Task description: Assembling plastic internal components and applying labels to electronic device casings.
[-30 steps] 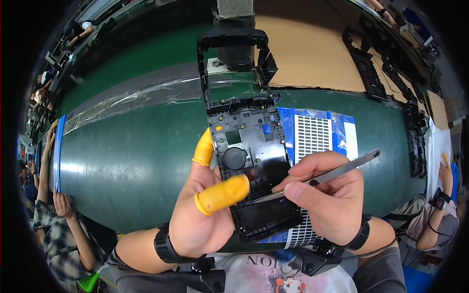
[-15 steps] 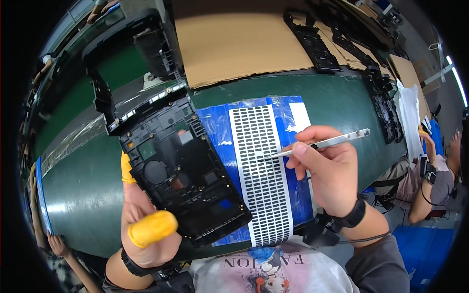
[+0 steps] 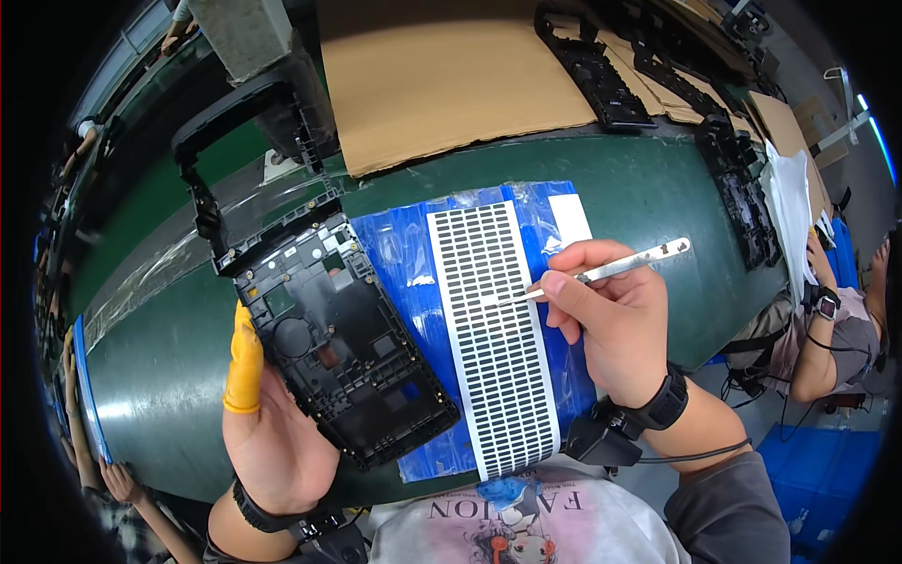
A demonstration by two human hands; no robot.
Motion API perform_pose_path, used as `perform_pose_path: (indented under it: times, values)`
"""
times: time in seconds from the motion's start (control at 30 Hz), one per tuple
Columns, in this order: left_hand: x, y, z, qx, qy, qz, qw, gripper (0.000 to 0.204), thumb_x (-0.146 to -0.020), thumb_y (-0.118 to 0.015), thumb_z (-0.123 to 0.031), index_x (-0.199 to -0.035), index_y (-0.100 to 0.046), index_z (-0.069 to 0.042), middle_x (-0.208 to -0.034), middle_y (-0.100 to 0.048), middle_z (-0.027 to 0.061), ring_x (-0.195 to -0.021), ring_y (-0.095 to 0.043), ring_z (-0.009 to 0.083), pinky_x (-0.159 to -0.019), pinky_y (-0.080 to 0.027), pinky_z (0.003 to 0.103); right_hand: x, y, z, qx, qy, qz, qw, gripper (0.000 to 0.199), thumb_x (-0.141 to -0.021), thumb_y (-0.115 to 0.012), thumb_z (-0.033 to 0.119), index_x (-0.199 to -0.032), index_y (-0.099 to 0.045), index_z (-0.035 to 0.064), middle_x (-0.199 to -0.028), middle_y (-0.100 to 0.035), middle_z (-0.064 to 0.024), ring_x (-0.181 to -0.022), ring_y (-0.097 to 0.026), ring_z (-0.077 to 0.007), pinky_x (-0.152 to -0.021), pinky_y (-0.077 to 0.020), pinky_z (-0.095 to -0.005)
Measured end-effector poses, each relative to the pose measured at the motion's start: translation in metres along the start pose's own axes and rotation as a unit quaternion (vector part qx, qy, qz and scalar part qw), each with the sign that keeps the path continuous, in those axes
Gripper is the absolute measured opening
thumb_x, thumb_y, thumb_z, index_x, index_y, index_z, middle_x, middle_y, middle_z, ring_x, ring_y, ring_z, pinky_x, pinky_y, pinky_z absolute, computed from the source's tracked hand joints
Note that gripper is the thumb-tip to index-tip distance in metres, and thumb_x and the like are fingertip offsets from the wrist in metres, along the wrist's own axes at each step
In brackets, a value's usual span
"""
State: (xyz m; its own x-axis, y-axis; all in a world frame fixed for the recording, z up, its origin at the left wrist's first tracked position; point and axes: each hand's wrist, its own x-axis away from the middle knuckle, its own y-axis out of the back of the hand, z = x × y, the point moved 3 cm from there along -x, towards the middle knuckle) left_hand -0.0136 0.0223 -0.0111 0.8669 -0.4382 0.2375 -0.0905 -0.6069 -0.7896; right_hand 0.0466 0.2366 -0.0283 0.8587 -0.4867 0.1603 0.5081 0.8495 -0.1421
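A black plastic housing [image 3: 362, 329], with a long open frame at its far end, rests tilted in my left hand [image 3: 287, 442]. The palm and fingers support it from its left side and underneath; most fingers are hidden behind it. A yellow finger cot [image 3: 244, 371] covers one finger at the housing's left edge. Between thumb and fingers, my right hand [image 3: 615, 315] grips metal tweezers [image 3: 639, 262]. Their tips are over a white sheet of small black rectangular stickers [image 3: 498, 376], by a small blank gap in the rows. Whether they pinch a sticker, I cannot tell.
Beneath the sheet lies a blue board [image 3: 399, 263] covered in clear film, on a green table [image 3: 648, 197]. Cardboard [image 3: 451, 94] and more black plastic frames [image 3: 606, 89] lie at the far side. A co-worker's arm [image 3: 822, 343] is at the right.
The housing has shifted slightly left and turned a little. My left thumb, earlier showing in front with its yellow cot, has moved away. The tweezers have moved slightly, staying at the sheet.
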Motion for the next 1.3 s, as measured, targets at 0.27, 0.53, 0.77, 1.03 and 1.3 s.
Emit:
perform_pose_path:
  times: [0.27, 0.53, 0.77, 1.03, 1.3]
  values:
    - [-0.002, -0.001, -0.002, 0.016, 0.011, 0.027, 0.999, 0.037, -0.089, -0.032, -0.029, -0.118, -0.040, -0.007, -0.116, -0.046, 0.0105, -0.104, -0.046, 0.0249, -0.089, -0.037, 0.041, -0.001, -0.004, 0.003, 0.017, -0.006, -0.002, 1.000, 0.012, -0.071, -0.059, -0.001, -0.082, -0.055, -0.0017, -0.064, -0.056, -0.0037, -0.052, -0.052, -0.0057, -0.041, -0.0345, -0.0142]
    - [-0.001, 0.009, 0.005, -0.017, 0.006, -0.023, 1.000, 0.039, -0.086, -0.044, -0.020, -0.122, -0.033, -0.012, -0.112, -0.047, 0.0046, -0.097, -0.048, 0.0160, -0.085, -0.039, 0.033, 0.021, -0.027, 0.040, -0.031, -0.009, 0.062, 0.998, 0.011, -0.071, -0.058, -0.003, -0.082, -0.054, -0.0035, -0.069, -0.058, -0.0088, -0.051, -0.050, -0.0080, -0.043, -0.0364, -0.0164]
    - [0.008, -0.006, 0.005, 0.006, 0.047, 0.019, 0.999, 0.041, -0.087, -0.042, -0.019, -0.125, -0.028, -0.013, -0.116, -0.043, 0.0091, -0.102, -0.047, 0.0222, -0.086, -0.041, 0.037, 0.029, -0.076, 0.026, -0.086, -0.005, 0.177, 0.980, 0.016, -0.070, -0.059, -0.004, -0.085, -0.053, -0.0031, -0.077, -0.058, -0.0115, -0.065, -0.055, -0.0106, -0.057, -0.0432, -0.0187]
    - [0.009, -0.006, 0.007, -0.050, 0.044, 0.011, 0.998, 0.045, -0.088, -0.034, -0.034, -0.126, -0.026, -0.011, -0.121, -0.039, 0.0106, -0.108, -0.043, 0.0242, -0.091, -0.035, 0.039, 0.027, -0.074, 0.015, -0.107, -0.016, 0.169, 0.980, 0.019, -0.072, -0.057, -0.007, -0.090, -0.053, -0.0049, -0.081, -0.058, -0.0101, -0.073, -0.057, -0.0108, -0.062, -0.0457, -0.0177]
    - [0.009, -0.005, 0.007, -0.059, 0.034, -0.003, 0.998, 0.046, -0.088, -0.033, -0.035, -0.126, -0.025, -0.010, -0.121, -0.038, 0.0116, -0.109, -0.042, 0.0252, -0.092, -0.035, 0.040, 0.025, -0.075, 0.015, -0.107, -0.013, 0.171, 0.979, 0.018, -0.072, -0.057, -0.007, -0.089, -0.054, -0.0047, -0.081, -0.058, -0.0098, -0.072, -0.057, -0.0104, -0.061, -0.0453, -0.0170]
